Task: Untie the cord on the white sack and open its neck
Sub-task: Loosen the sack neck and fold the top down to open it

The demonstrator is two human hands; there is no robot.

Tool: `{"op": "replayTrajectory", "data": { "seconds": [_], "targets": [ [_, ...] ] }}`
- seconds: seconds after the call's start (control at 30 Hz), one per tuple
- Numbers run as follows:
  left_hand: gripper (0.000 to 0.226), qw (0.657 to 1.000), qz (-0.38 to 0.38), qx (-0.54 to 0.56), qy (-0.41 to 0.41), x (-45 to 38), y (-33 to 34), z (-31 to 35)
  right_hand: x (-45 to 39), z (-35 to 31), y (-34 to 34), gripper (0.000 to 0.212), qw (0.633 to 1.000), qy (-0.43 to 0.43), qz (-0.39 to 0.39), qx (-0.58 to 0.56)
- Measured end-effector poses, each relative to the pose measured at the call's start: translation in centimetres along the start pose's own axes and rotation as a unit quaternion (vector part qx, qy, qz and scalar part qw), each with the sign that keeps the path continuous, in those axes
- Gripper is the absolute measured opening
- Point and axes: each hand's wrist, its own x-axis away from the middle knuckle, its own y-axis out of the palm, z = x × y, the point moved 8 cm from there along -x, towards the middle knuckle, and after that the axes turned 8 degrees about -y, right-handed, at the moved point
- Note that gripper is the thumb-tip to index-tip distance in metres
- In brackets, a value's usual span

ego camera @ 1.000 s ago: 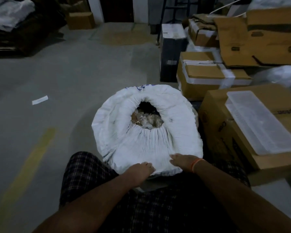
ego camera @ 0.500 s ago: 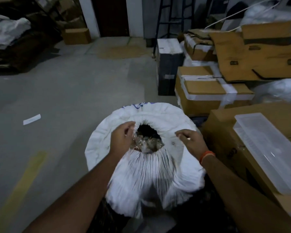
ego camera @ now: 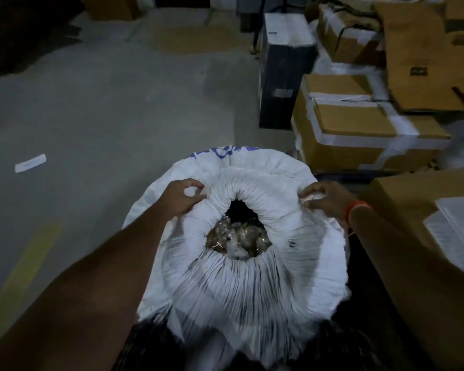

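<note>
A storeroom: taped cardboard boxes (ego camera: 359,135) stacked on bare concrete floor (ego camera: 105,103).

I see a white sack (ego camera: 252,277) of matt woven cloth, pleated at its rolled neck. At right, matt brown cardboard boxes (ego camera: 359,135) carry paler tape. The floor (ego camera: 105,108) looks rough grey concrete.

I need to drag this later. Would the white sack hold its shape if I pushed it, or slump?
Likely slump a little: the sack is soft woven cloth, and its neck puckers where the left hand and right hand grip it. It bulges round and looks packed with contents, so probably heavy and unlikely to tip.
</note>
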Motion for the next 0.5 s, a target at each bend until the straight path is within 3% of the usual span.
{"op": "replayTrajectory", "data": {
  "seconds": [0.1,0.2,0.27,0.4,0.5],
  "targets": [
    [0.026,0.999,-0.023,-0.041,0.021,-1.1,-0.3,-0.4,-2.1,-0.9,-1.5,0.02,0.998,-0.028,0.026,0.053],
    [0.018,0.994,0.077,-0.063,0.044,-1.7,-2.6,-0.6,-4.9,-2.3,-3.0,0.019,0.989,-0.041,0.108,0.092],
    [0.024,0.984,0.159,-0.057,0.054,-1.8,-4.2,-1.1,-7.0,-3.4,-2.8,0.022,0.983,-0.045,0.132,0.12],
    [0.033,0.947,0.305,-0.077,-0.062,-0.7,-8.3,-4.5,-10.9,-6.6,-1.2,0.033,0.976,-0.094,0.145,0.133],
    [0.038,0.933,0.325,-0.071,-0.137,0.0,-9.5,-6.7,-13.6,-9.1,0.8,0.037,0.966,-0.133,0.129,0.179]
  ]
}}
